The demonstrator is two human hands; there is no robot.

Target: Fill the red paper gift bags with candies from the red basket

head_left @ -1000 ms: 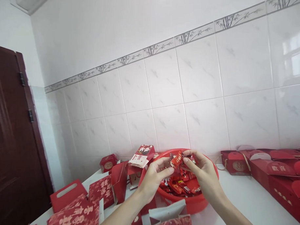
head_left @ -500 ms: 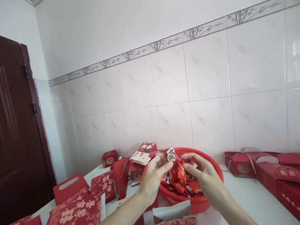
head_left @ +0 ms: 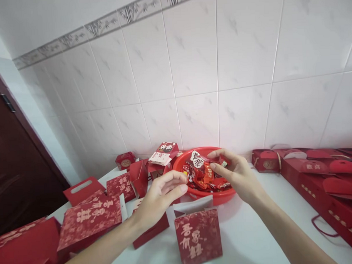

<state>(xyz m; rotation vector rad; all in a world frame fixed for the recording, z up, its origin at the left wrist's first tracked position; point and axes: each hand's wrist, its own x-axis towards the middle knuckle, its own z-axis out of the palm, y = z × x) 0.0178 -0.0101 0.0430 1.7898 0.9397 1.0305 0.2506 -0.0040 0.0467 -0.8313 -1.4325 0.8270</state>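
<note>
My right hand [head_left: 235,172] is over the red plastic basket [head_left: 221,198], its thumb and forefinger at the edge of a dark red candy packet [head_left: 197,161] with a white lettered label. The pinch itself is partly hidden. In front of the basket's left side is my left hand [head_left: 166,190], its fingers curved and the thumb apart from them, with nothing between. Red and orange wrapped candies [head_left: 208,173] fill the basket. Below the hands a red gift box [head_left: 198,237] with pale lettering stands upright, its top flaps open.
Several red gift boxes [head_left: 91,219] crowd the left of the white table [head_left: 248,229]. A panda-printed box [head_left: 166,148] is stacked behind the basket's left side. At right is a long red carton [head_left: 313,192] with smaller red boxes. A tiled wall [head_left: 195,119] backs the table.
The view has tilted down and turned right. My left hand has let go of the candy packet and drawn away, down and left. The packet stays by my right fingertips.
</note>
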